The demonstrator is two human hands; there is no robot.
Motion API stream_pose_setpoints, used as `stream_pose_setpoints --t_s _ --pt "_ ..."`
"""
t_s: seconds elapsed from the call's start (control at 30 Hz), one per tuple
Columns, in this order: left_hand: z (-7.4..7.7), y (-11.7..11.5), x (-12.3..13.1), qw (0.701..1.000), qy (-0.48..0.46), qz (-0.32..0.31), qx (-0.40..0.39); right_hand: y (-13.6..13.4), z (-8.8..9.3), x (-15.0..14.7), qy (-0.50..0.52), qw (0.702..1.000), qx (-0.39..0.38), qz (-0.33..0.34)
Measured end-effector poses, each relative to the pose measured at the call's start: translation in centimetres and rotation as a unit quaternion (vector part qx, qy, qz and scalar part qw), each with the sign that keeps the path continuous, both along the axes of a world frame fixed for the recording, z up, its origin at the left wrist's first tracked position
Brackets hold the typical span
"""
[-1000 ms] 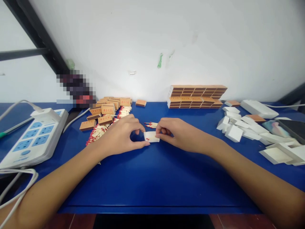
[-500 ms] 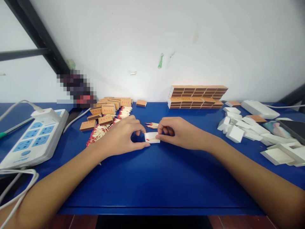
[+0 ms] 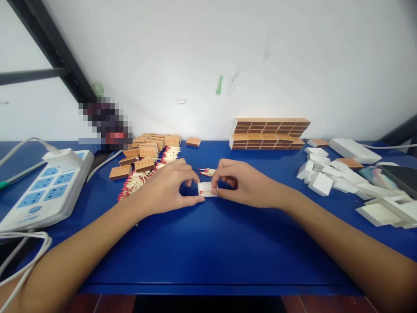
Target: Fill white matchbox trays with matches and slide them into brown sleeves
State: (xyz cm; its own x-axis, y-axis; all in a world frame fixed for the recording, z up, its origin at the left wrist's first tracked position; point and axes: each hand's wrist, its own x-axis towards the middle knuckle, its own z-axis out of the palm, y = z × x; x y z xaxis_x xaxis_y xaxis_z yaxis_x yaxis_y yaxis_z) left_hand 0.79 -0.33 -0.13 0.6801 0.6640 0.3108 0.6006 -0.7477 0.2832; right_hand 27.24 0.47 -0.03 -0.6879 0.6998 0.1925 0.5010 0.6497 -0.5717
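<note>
A small white matchbox tray (image 3: 205,189) with a few red-tipped matches in it lies on the blue table (image 3: 202,243), between my hands. My left hand (image 3: 177,184) pinches the tray's left end between thumb and fingers. The fingertips of my right hand (image 3: 233,182) are curled over the tray's right part, and whether they hold a match there is too small to tell. Just behind the tray lies a small bunch of matches (image 3: 207,172). A large heap of matches (image 3: 132,184) is partly hidden behind my left hand and forearm.
Orange matchbox sleeves (image 3: 148,151) are piled at the back left, near a power strip (image 3: 48,184) with cables. Stacked matchboxes (image 3: 269,134) stand against the wall. White trays (image 3: 321,182), a white device (image 3: 354,150) and a phone (image 3: 399,176) lie at the right.
My right hand has shifted slightly left over the tray, covering more of its right end. My left hand and the tray have hardly moved.
</note>
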Motion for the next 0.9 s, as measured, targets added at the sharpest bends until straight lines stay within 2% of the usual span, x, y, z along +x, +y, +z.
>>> stream_pose_setpoints --t_s 0.17,0.27,0.4,0.57,0.73,0.9 --pt "0.0 0.0 0.0 1.0 0.0 -0.005 0.0 0.0 -0.3 -0.3 0.008 1.0 0.015 -0.014" --pt "0.1 0.0 -0.1 1.0 0.002 0.003 -0.004 0.9 -0.2 0.4 0.022 0.996 0.052 -0.062" --pt "0.1 0.0 0.0 1.0 0.003 0.008 -0.014 2.4 -0.6 1.5 -0.04 0.988 0.087 -0.118" --pt "0.0 0.0 0.0 1.0 0.005 0.004 -0.005 3.0 -1.4 1.7 -0.084 0.988 0.06 -0.113" --pt "0.0 0.1 -0.1 1.0 0.014 0.004 -0.005 2.6 -1.3 1.2 -0.092 0.99 0.04 -0.1" --pt "0.0 0.0 0.0 1.0 0.01 0.004 -0.008 2.7 -1.6 1.3 -0.076 0.989 0.063 -0.109"
